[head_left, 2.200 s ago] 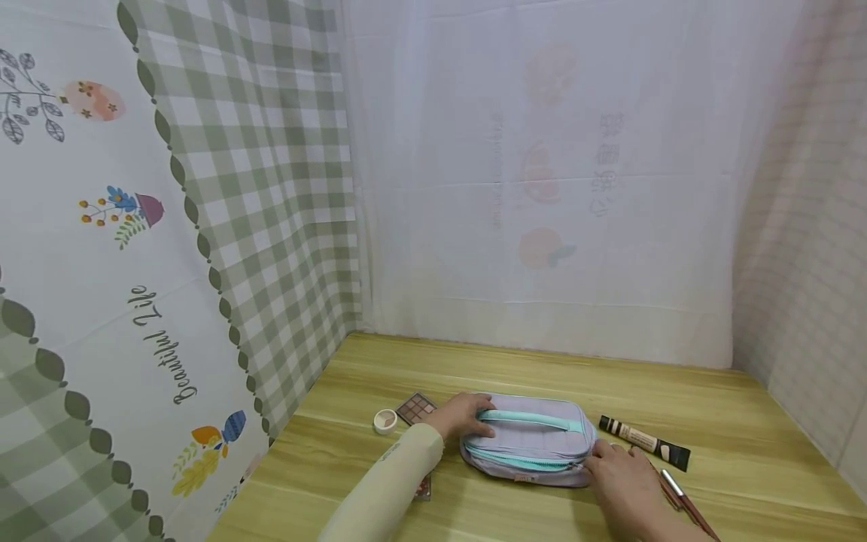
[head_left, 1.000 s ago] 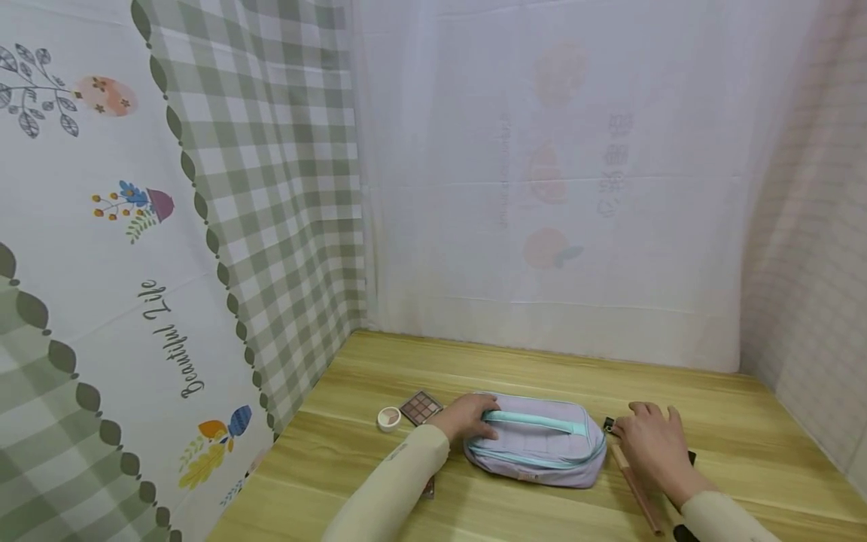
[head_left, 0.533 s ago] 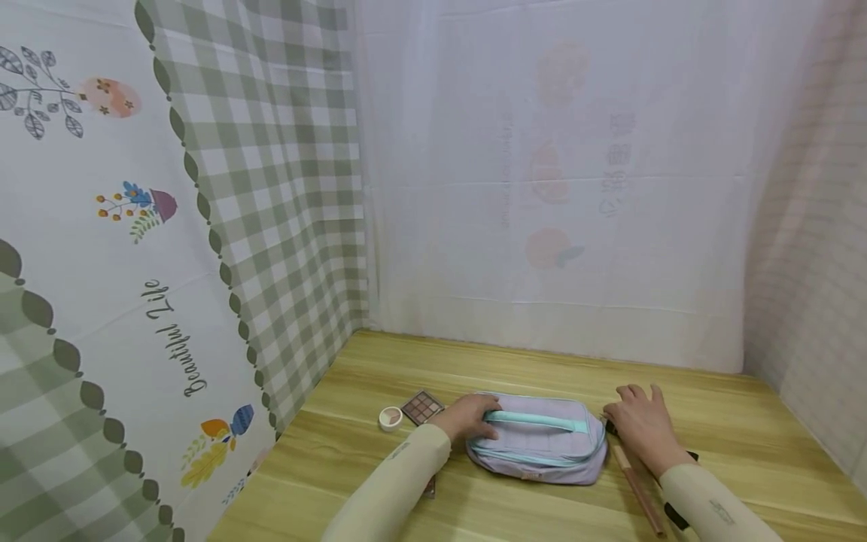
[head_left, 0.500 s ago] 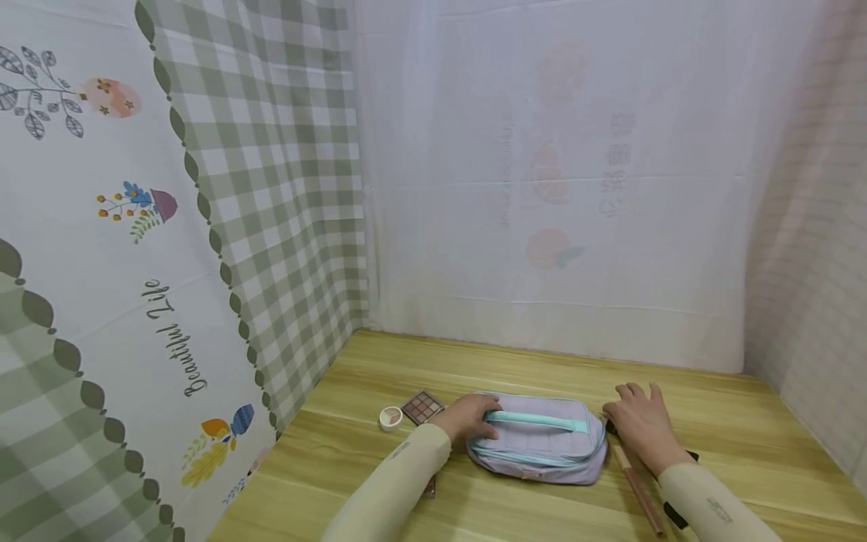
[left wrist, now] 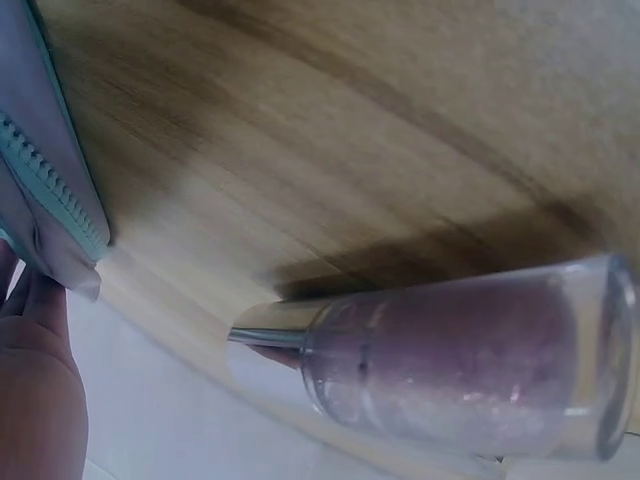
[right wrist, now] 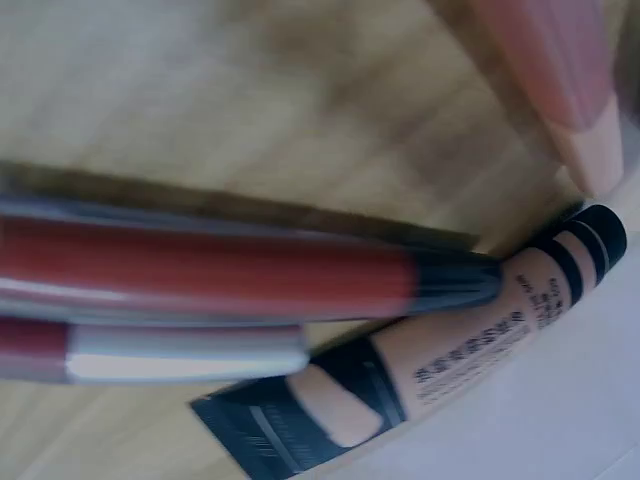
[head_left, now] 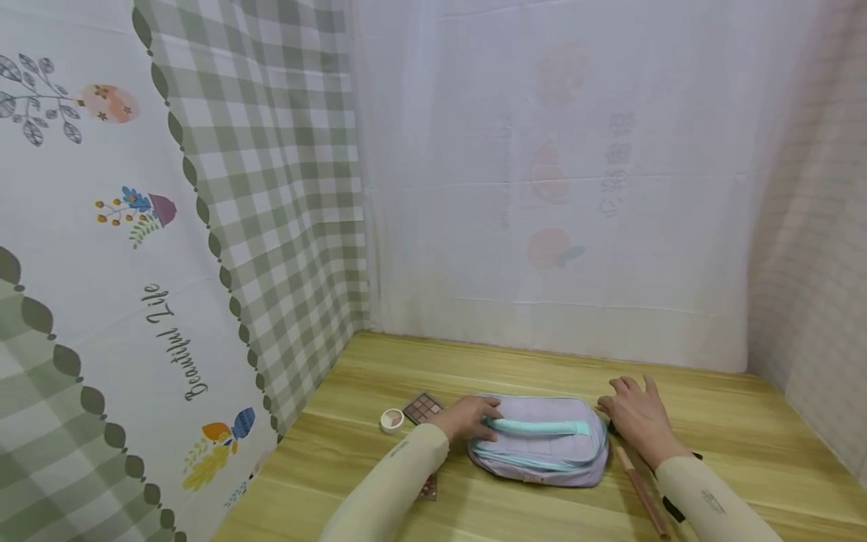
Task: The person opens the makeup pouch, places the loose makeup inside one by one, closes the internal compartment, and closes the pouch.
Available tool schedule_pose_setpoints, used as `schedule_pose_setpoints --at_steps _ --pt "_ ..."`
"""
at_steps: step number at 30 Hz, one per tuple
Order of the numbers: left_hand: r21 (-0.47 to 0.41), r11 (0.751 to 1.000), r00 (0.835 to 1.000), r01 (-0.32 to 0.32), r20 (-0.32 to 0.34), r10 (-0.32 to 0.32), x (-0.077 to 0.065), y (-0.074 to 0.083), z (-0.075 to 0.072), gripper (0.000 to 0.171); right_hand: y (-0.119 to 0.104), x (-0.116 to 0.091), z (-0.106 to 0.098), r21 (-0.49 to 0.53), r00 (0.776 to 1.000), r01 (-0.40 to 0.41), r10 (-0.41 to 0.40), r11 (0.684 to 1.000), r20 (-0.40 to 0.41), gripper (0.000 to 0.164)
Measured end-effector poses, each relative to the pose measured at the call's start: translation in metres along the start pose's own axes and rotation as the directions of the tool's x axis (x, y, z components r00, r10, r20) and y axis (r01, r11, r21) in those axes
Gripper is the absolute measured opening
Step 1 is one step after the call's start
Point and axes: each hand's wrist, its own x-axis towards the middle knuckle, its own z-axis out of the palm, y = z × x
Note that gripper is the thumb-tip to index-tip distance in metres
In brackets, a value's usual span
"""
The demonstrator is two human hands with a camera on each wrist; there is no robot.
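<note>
My left hand (head_left: pixel 467 418) grips the left end of a lilac makeup bag (head_left: pixel 542 474), its fingers by one end of the turquoise handle (head_left: pixel 538 427). A turquoise zip runs along the bag's near side. At the bag's right end my right hand (head_left: pixel 638 418) hovers low, fingers loosely spread, overlapping a beige-and-black cosmetic tube (right wrist: pixel 470 350). No right-hand fingers show in the right wrist view. There a red stick with a black end (right wrist: pixel 210 265) and a silver-and-dark-red stick (right wrist: pixel 190 352) lie by the tube. A pink stick with a pale end (head_left: pixel 640 489) lies near the bag.
Left of the bag lie a round white compact (head_left: pixel 391 420) and an eyeshadow palette (head_left: pixel 423 407). Another small palette (head_left: pixel 429 488) peeks from beside the left sleeve. A clear-walled, purplish cylinder (left wrist: pixel 450 365) lies on the table in the left wrist view. Cloth hangs behind.
My right hand has left the bag's right end and moved right, over the tube; lately it has drifted slightly farther away from me. My left hand has stayed on the bag.
</note>
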Motion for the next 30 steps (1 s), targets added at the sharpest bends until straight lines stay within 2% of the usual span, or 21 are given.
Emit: schedule_pose_setpoints --at_steps 5,9,10,12,15,17,18,20,25,30 --pt "-0.004 0.998 0.998 -0.062 -0.006 0.062 0.003 -0.003 0.002 0.038 0.001 0.013 -0.002 -0.020 0.998 0.059 -0.059 0.998 0.016 0.007" --pt "-0.006 0.997 0.997 -0.073 -0.008 0.073 0.005 -0.005 0.003 0.038 0.004 0.031 -0.007 -0.092 0.980 0.198 -0.199 0.976 -0.006 0.003" --pt "0.000 0.997 0.997 -0.075 -0.006 0.075 0.005 -0.006 0.003 0.038 0.004 0.036 -0.008 -0.118 0.968 0.249 -0.252 0.961 -0.008 0.005" --pt "0.017 0.997 0.997 -0.077 0.001 0.077 0.005 -0.008 0.003 0.038 0.004 0.046 -0.012 -0.178 0.929 0.362 -0.369 0.915 -0.007 0.011" --pt "0.039 0.996 0.996 -0.082 0.022 0.081 0.004 -0.009 0.003 0.039 0.001 0.061 -0.018 -0.268 0.846 0.515 -0.533 0.814 0.007 0.017" --pt "0.047 0.995 0.996 -0.083 0.035 0.081 0.003 -0.009 0.003 0.039 -0.003 0.069 -0.020 -0.309 0.805 0.568 -0.593 0.763 0.017 0.017" --pt "0.048 0.995 0.996 -0.084 0.037 0.082 0.002 -0.008 0.003 0.039 -0.005 0.072 -0.020 -0.326 0.796 0.577 -0.604 0.749 0.021 0.016" --pt "0.045 0.996 0.996 -0.082 0.039 0.080 0.001 -0.008 0.003 0.039 -0.009 0.076 -0.021 -0.339 0.801 0.572 -0.599 0.747 0.031 0.015" --pt "0.045 0.994 0.995 -0.097 0.017 0.096 0.000 -0.008 0.002 0.038 -0.015 0.073 -0.017 -0.311 0.867 0.491 -0.492 0.814 0.081 0.016" --pt "0.064 0.992 0.994 -0.113 0.000 0.113 0.000 -0.008 0.002 0.038 -0.018 0.068 -0.013 -0.241 0.916 0.401 -0.393 0.884 0.080 0.011"
